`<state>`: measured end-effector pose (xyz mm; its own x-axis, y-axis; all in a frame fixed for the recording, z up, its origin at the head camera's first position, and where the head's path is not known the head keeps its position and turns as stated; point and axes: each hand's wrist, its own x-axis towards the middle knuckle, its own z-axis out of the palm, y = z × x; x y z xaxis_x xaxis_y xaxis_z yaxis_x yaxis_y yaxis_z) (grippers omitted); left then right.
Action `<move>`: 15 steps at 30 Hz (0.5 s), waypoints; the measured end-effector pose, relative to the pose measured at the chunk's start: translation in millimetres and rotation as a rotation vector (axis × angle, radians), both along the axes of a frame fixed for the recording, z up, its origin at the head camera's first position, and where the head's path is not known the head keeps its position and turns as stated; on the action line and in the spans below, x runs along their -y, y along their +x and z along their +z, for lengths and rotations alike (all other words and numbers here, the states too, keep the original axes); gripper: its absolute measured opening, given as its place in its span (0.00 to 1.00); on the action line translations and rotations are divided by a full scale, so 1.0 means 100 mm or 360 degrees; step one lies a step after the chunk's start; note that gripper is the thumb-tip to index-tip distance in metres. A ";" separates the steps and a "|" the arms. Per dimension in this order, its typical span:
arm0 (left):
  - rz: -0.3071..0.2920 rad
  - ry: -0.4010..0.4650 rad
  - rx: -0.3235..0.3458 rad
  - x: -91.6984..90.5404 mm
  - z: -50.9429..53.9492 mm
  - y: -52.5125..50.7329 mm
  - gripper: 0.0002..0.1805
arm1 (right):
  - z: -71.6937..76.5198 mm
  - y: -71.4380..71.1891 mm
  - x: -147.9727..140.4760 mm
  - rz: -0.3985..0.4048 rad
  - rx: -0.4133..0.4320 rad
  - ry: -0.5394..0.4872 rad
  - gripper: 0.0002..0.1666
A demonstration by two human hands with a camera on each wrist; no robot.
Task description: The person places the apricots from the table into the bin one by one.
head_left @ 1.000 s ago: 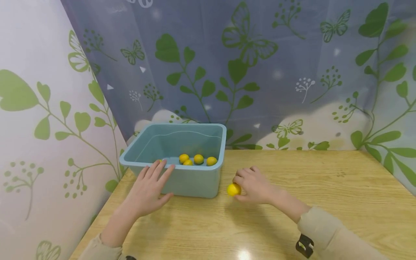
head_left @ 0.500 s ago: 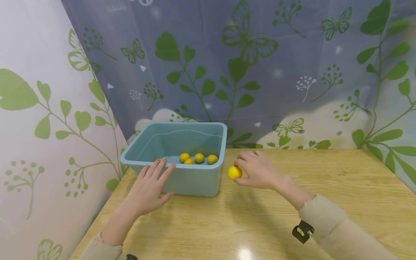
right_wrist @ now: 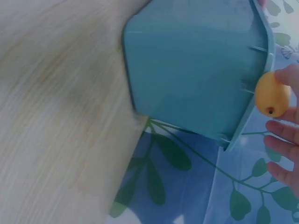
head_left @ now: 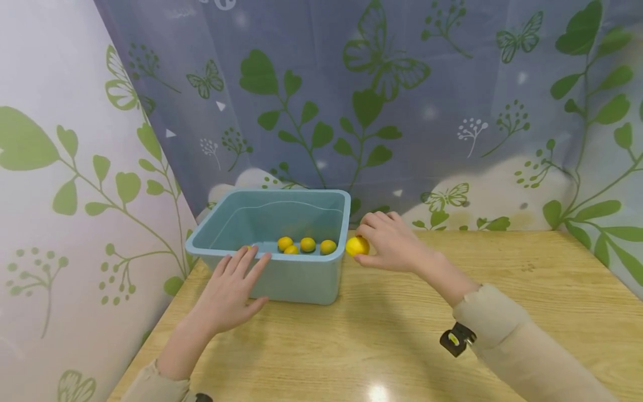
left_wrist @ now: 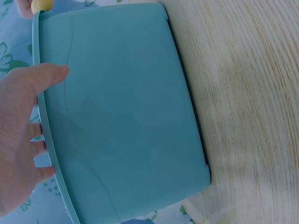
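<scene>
A yellow lemon (head_left: 357, 246) is pinched between the thumb and fingers of my right hand (head_left: 389, 241), level with the right rim of a blue-green plastic bin (head_left: 296, 282). In the right wrist view, the lemon (right_wrist: 272, 94) shows its dark stem end, close by the rim. My left hand (head_left: 226, 296) rests on the bin's front rim with its fingers extended. The left wrist view shows its thumb against the outer front wall (left_wrist: 126, 112) and its fingertips past the rim. Several more lemons (head_left: 307, 244) lie on the bin floor; one is mostly hidden behind the left fingers.
The bin stands on a wood-grain table (head_left: 427, 335), at its left rear. A blue patterned curtain (head_left: 311, 111) hangs close behind it, and a pale leaf-printed sheet (head_left: 90, 223) borders the left side. Table surface extends to the right and front.
My right hand has lifted the lemon from beside the bin, up and away from me, to the height of the right rim. The left hand has stayed on the front rim.
</scene>
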<state>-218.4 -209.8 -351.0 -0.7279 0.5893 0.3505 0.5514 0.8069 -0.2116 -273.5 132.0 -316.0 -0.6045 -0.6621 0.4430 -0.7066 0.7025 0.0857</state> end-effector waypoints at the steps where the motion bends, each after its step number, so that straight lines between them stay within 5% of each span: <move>1: 0.0001 0.0000 0.0002 0.00 0.00 0.00 0.44 | 0.02 0.00 0.01 -0.0001 0.0014 -0.0002 0.22; 15: 0.0015 0.0001 0.0014 -0.01 0.00 0.01 0.44 | 0.18 -0.06 0.10 -0.0014 0.0013 -0.0005 0.20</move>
<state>-217.4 -209.1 -351.2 -0.7366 0.5823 0.3442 0.5456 0.8122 -0.2064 -279.6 122.1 -298.0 -0.6140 -0.6553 0.4399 -0.7009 0.7090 0.0778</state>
